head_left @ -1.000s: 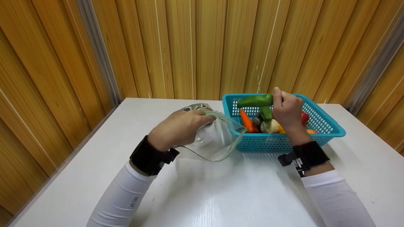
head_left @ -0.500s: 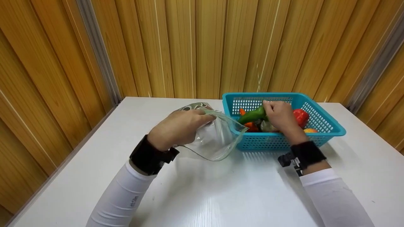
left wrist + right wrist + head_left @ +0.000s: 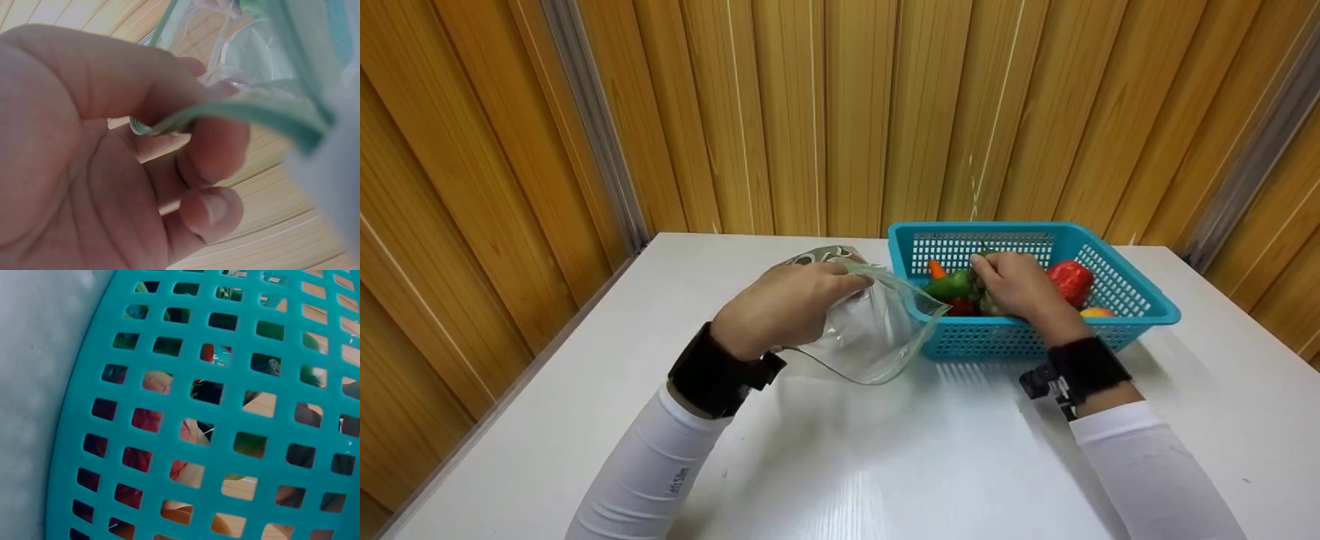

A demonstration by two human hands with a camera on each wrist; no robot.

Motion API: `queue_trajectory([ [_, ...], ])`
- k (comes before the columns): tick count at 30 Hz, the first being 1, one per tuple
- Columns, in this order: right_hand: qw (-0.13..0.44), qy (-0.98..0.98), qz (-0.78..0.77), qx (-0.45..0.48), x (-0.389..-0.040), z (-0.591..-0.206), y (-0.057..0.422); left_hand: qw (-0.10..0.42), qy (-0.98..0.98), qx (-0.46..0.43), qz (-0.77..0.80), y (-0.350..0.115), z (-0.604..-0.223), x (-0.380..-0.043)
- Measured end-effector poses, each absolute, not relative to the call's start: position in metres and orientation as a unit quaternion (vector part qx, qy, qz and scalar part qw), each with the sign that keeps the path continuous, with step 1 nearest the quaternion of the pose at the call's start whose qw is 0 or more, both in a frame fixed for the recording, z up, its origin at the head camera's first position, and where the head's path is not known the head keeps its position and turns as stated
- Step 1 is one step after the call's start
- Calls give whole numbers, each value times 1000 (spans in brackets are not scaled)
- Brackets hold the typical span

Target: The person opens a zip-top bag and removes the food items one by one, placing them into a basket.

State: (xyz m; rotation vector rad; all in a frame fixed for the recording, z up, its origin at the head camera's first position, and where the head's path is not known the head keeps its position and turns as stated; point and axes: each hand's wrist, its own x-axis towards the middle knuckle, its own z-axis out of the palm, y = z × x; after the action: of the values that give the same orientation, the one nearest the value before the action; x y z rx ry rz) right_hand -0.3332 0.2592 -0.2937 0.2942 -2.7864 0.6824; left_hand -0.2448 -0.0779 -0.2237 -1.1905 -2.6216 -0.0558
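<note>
My left hand [image 3: 787,307] pinches the rim of a clear zip bag [image 3: 877,345], whose mouth gapes towards the basket; in the left wrist view the bag's green edge [image 3: 264,114] runs between the curled fingers. Beside it, my right hand [image 3: 1024,289] is down inside a turquoise perforated basket [image 3: 1156,296]. A long green pepper [image 3: 949,286] lies low in the basket's left part, its right end close to the right thumb. The right fingers are mostly hidden behind the hand, so whether they hold anything cannot be seen. The basket wall [image 3: 225,363] fills the right wrist view.
Also in the basket are a carrot [image 3: 936,269] at the left, a red bell pepper [image 3: 1070,281] right of the hand, and a yellow-orange round item [image 3: 1099,312]. The basket stands on a white table [image 3: 885,465] before a wood-panelled wall [image 3: 855,112].
My right hand has come down and left into the basket, and the green pepper it held raised has sunk among the vegetables. The left hand and bag have stayed put.
</note>
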Motion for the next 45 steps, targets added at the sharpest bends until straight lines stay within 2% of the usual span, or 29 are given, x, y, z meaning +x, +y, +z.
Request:
queue_trajectory([
  [6,127,-961,222,110,-331,-294,258,132,-905,-405,-3,-78,-224,-245],
  [14,73,-965,220,123,-334,-294,257,148,-898,-415,-6,-80,-225,-245],
  [19,75,-965,215,131,-334,-295,257,142,-900,-412,-7,-80,-225,-245],
  [23,112,-960,216,136,-332,-295,255,147,-898,-414,-9,-80,-225,-245],
  [30,241,-922,244,179,-320,-287,240,152,-895,-419,-18,-80,-223,-244],
  [37,333,-875,250,248,-297,-270,213,154,-895,-419,-28,-80,-223,-244],
  [42,362,-827,250,350,-282,-260,197,152,-898,-412,-28,-80,-221,-244],
  [45,351,-809,254,397,-278,-260,190,154,-898,-411,-27,-80,-221,-243],
])
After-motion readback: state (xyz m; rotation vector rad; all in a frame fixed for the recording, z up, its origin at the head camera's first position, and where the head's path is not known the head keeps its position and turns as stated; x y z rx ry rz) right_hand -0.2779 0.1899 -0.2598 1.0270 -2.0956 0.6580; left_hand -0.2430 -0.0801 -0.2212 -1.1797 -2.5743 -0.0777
